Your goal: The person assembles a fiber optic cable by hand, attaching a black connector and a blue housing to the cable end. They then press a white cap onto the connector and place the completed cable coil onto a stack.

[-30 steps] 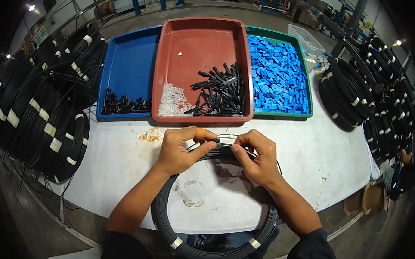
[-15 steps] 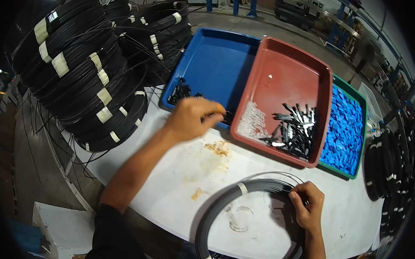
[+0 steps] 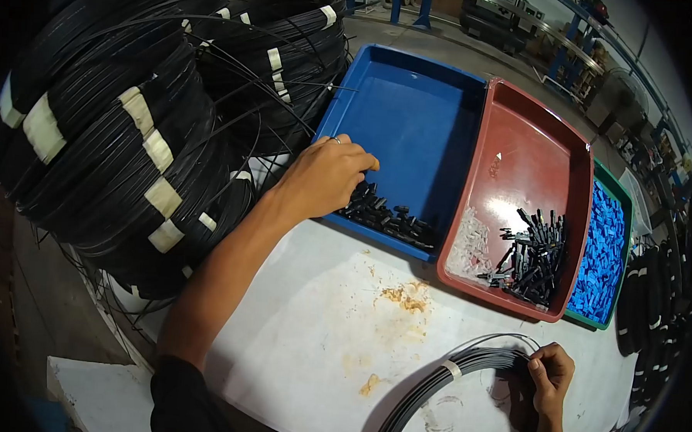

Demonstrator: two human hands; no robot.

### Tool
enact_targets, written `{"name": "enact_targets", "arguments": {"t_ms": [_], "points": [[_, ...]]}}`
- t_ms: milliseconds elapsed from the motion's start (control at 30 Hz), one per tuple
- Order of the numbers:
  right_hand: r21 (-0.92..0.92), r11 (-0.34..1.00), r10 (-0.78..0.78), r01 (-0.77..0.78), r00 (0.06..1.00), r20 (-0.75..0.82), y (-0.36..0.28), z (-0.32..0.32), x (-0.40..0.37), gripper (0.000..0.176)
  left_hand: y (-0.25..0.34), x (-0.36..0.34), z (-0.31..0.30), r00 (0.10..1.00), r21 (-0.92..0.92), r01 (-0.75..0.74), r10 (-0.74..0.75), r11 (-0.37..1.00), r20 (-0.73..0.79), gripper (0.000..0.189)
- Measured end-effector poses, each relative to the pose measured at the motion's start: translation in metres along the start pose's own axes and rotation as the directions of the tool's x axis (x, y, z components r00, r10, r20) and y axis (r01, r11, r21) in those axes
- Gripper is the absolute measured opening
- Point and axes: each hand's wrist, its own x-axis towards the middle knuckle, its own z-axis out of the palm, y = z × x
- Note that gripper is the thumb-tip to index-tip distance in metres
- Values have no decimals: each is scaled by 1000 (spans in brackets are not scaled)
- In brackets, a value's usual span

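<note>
My left hand (image 3: 328,175) is over the near left corner of the blue tray (image 3: 426,69), beside a pile of small black plastic parts (image 3: 392,222). Its fingers are bent and closed, with an orange patch at one fingertip; whatever they grip is hidden. On the right, my right hand (image 3: 553,373) pinches the black cable (image 3: 423,393) at the edge of its coil. A pale tape band (image 3: 452,369) wraps that coil, which lies on the white table (image 3: 303,314), its near part cut off by the frame.
A red tray (image 3: 520,115) holds clear pieces (image 3: 470,248) and black parts (image 3: 533,255). Behind it, a green tray (image 3: 631,205) contains blue pieces (image 3: 601,250). Tall stacks of black cable coils (image 3: 95,128) stand left, with loose ends sticking out. More coils (image 3: 642,298) are at right.
The view has shifted left, so trays and coil appear further right and lower. My left hand has moved to the left end of the blue tray. My right hand keeps its pinch on the cable.
</note>
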Motion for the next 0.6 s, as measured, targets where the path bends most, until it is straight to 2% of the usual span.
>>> {"name": "enact_targets", "arguments": {"t_ms": [133, 300, 400, 500, 600], "points": [[-5, 999, 32, -32, 999, 0, -3, 0, 1, 18, -1, -4, 1, 1000, -61, -21, 20, 998, -17, 21], [16, 999, 48, -48, 999, -12, -5, 4, 1, 18, 14, -3, 12, 976, -40, 187, -191, 981, -103, 25], [-9, 1000, 27, -27, 1000, -11, -5, 4, 1, 17, 22, -3, 21, 973, 39, 183, -175, 982, -151, 22], [-6, 1000, 13, -13, 1000, 0, -4, 2, 0, 16, 19, 3, 25, 967, -12, 232, -232, 973, -110, 17], [20, 1000, 2, -2, 1000, -4, 2, 2, 0, 14, 18, 6, 27, 970, -14, 209, -209, 978, -122, 12]]}}
